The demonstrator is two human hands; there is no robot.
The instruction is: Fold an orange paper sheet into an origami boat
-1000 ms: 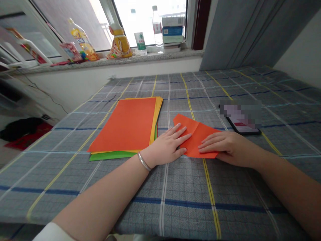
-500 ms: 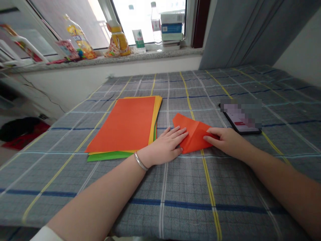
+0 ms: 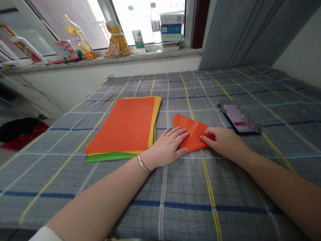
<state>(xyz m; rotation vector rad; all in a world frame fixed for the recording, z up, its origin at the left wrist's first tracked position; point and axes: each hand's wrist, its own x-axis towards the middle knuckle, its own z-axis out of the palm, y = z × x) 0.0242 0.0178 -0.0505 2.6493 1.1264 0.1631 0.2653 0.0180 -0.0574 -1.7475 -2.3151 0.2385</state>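
Observation:
A folded piece of orange paper [image 3: 193,132] lies on the checked cloth between my hands, with a crease running through its middle. My left hand [image 3: 169,147] rests flat on its left part, fingers stretched out, a silver bangle on the wrist. At the paper's right corner, my right hand [image 3: 222,140] pinches the edge between thumb and fingers. Part of the right corner is hidden by those fingers. Left of my hands is a stack of coloured paper [image 3: 122,125], orange on top with yellow and green sheets showing at the edges.
A phone [image 3: 240,118] lies to the right, beyond my right hand. The grey checked cloth [image 3: 100,204] covers the surface. On the windowsill [image 3: 150,54] stand several bottles, a yellow jug [image 3: 119,40] and stacked boxes [image 3: 172,28]. A grey curtain [image 3: 233,33] hangs at the back right.
My right hand has shifted slightly left with the paper's right corner. The left hand stays on the paper, its thumb a little further right.

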